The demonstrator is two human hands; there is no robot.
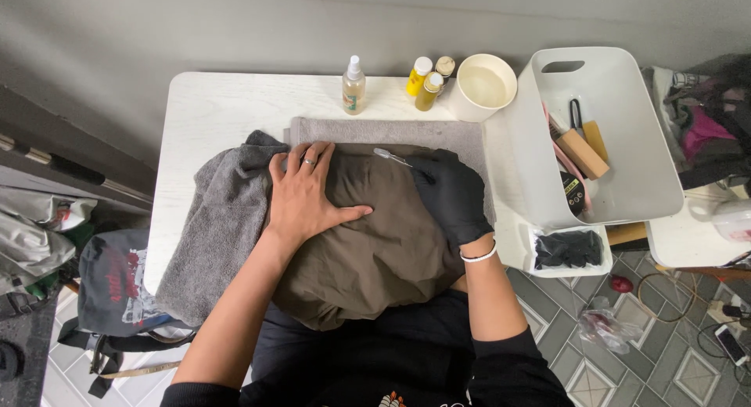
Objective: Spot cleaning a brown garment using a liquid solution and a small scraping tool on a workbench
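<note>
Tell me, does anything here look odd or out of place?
Only the right hand wears a black glove; the left hand is bare. The grey towel lies bunched and hangs off the table edge. Nothing looks spilled.

Phone (733,344) cut off at right edge; backpack (117,293) half under table (211,102).

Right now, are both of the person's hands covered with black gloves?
No, only the right hand wears a black glove; the left hand is bare, lying flat on the olive garment.
</note>
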